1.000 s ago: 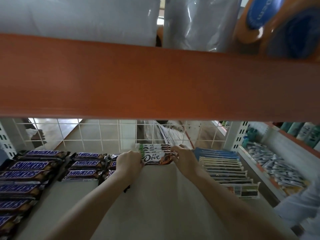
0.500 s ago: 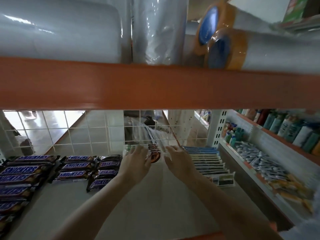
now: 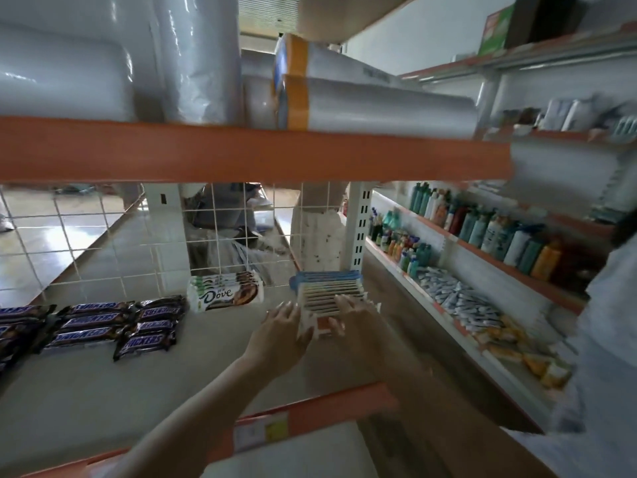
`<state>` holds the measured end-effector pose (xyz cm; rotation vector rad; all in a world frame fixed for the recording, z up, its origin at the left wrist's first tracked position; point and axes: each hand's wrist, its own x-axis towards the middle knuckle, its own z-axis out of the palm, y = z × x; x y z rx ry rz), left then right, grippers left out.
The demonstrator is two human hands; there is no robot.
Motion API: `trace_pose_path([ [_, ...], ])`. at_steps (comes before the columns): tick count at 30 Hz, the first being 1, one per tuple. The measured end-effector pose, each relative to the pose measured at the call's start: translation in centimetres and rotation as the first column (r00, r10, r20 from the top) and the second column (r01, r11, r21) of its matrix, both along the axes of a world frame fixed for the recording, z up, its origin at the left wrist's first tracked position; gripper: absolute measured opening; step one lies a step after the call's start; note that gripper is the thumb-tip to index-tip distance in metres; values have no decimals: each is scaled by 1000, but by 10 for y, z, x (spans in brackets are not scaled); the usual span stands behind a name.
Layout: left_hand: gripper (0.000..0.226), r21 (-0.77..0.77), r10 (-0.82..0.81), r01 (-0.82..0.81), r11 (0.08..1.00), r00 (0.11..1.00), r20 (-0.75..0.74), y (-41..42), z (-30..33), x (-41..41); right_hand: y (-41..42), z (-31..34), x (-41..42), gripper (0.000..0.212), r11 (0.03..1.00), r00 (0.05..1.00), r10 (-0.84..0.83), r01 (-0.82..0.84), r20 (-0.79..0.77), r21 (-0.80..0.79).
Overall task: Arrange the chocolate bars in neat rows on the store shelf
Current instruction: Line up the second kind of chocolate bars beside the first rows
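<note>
Hands had left the Dove bars (image 3: 225, 295), which half a second before sat between the palms; that small glossy stack now lay alone at the far middle of the shelf (image 3: 103, 391), against the white wire grid (image 3: 103, 236). Both hands had shifted right to the row of flat white-and-orange boxed bars (image 3: 327, 298). The left hand (image 3: 279, 336) lay against the row's near left corner, fingers straight and relaxed. The right hand (image 3: 351, 315) rested on top, fingers spread flat; blur hid whether anything was pinched. To the left, dark shiny Snickers bars (image 3: 113, 326) lay in loose rows, the nearest slightly askew. Above, smooth plastic-wrapped rolls (image 3: 362, 108) sat on the orange-edged upper shelf (image 3: 241, 153). Bottles (image 3: 482, 229) lined the shelves to the right.
</note>
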<state>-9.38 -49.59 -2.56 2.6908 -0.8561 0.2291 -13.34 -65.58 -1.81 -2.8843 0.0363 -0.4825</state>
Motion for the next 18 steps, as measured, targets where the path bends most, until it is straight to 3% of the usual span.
trace_pose_path([
  [9,58,37,-8,8,999,1000,-7,-21,2,-32,-38,-11,-32,42,999,1000,-24,24,-10,32],
  [18,59,38,63,-62,997,998,-29,-9,7,-36,-45,-10,-17,44,992,1000,15,-15,2,-126],
])
